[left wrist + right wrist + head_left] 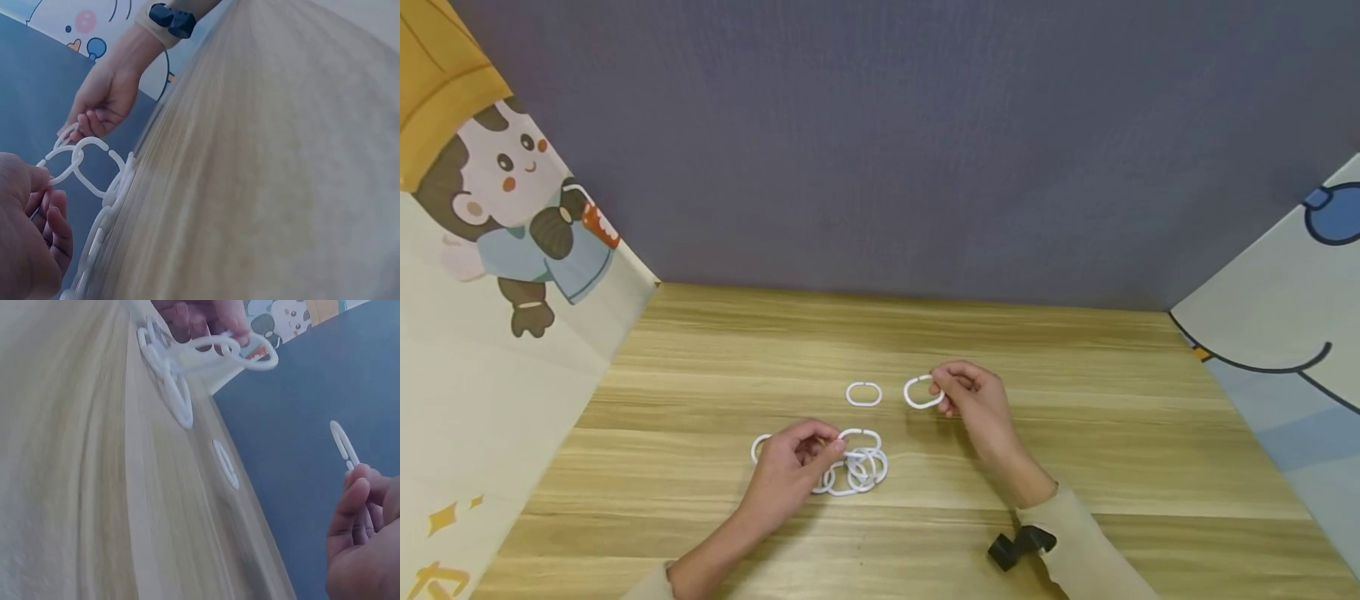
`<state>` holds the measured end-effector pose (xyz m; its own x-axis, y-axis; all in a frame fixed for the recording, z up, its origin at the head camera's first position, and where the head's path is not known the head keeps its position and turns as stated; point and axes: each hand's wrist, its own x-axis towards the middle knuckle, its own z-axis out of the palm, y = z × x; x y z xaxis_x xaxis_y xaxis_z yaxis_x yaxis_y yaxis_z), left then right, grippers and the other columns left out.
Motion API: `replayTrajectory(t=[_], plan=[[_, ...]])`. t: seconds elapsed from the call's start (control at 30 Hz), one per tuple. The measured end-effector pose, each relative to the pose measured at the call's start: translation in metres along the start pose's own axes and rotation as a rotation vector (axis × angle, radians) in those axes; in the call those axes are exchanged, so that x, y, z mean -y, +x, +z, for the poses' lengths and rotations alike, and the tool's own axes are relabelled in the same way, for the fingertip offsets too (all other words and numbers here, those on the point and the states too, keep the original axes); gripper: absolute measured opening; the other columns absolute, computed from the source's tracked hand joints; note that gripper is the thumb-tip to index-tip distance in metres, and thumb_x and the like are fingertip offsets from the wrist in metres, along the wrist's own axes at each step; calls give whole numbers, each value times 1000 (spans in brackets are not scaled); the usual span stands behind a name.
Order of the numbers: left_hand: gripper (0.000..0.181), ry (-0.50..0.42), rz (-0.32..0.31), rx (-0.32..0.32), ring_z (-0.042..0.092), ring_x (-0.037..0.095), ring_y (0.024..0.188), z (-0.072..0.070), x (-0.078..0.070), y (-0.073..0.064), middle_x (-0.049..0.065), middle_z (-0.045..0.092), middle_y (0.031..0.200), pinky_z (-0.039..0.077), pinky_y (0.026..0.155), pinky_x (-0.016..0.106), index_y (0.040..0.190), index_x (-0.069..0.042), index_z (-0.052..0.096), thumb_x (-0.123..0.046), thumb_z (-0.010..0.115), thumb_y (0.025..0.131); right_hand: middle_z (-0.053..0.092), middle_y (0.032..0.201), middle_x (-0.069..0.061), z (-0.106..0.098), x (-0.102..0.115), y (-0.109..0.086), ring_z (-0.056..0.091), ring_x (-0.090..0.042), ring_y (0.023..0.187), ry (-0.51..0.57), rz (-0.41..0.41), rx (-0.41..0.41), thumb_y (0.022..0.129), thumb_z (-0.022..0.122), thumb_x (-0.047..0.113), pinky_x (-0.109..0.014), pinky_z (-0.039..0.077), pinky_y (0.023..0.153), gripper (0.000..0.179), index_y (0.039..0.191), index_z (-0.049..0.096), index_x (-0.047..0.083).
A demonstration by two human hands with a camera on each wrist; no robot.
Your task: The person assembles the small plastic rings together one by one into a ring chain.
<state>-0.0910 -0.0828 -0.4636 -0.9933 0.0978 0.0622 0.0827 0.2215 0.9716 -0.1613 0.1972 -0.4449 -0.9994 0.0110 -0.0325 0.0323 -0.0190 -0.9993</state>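
Observation:
My left hand (792,468) pinches an oval white plastic chain link (877,437) between thumb and fingers. That link hooks through others in a white chain (94,240), partly raised and partly heaped on the table; some of it is hidden behind the hand. Farther right, my right hand (983,410) holds up a single white link (913,402) by its end. A small gap shows in this link's side in the right wrist view. The two hands are apart, and the right hand's link looks separate from the chain.
One loose white link (864,405) lies flat on the wood-grain table (700,358), between and beyond the hands. Part of another white link (755,450) shows left of the left hand. A dark grey panel (880,150) stands behind, with cartoon-printed panels at both sides.

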Motion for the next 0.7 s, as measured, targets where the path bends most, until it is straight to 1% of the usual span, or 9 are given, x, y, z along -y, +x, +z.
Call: replayTrajectory(t=[0.07, 0.23, 0.47, 0.63, 0.7], plan=[[7, 9, 4, 0, 57, 10, 68, 1, 0, 1, 2, 67, 81, 48, 60, 19, 100, -6, 80, -5, 86, 96, 74, 82, -5, 1, 3, -4, 60, -9, 64, -19, 0, 20, 107, 72, 3, -18, 53, 58, 16, 111, 72, -12], [7, 17, 11, -4, 59, 9, 69, 3, 0, 1, 1, 70, 85, 50, 61, 19, 98, -5, 80, -5, 86, 95, 72, 83, -10, 5, 8, -14, 60, -9, 62, -82, 16, 116, 107, 73, 5, -19, 53, 57, 19, 110, 73, -13], [8, 25, 44, 3, 60, 8, 70, 5, -1, 2, 1, 72, 88, 52, 62, 20, 98, -7, 81, -3, 86, 94, 71, 84, -20, 13, 11, -22, 60, -8, 59, -155, -32, 236, 107, 72, 4, -18, 51, 55, 16, 106, 74, -12], [8, 37, 71, 10, 59, 7, 69, 6, -1, 3, 0, 71, 87, 51, 61, 20, 99, -8, 81, -4, 87, 94, 71, 83, -22, 19, 8, -26, 59, -7, 59, -175, -55, 300, 106, 73, 3, -17, 50, 54, 15, 105, 75, -12], [9, 38, 81, 15, 59, 8, 69, 6, -1, 2, 0, 70, 86, 51, 61, 21, 99, -9, 82, -5, 87, 94, 71, 83, -20, 21, 6, -28, 58, -6, 59, -183, -57, 319, 106, 73, 3, -17, 50, 54, 15, 106, 75, -12]])
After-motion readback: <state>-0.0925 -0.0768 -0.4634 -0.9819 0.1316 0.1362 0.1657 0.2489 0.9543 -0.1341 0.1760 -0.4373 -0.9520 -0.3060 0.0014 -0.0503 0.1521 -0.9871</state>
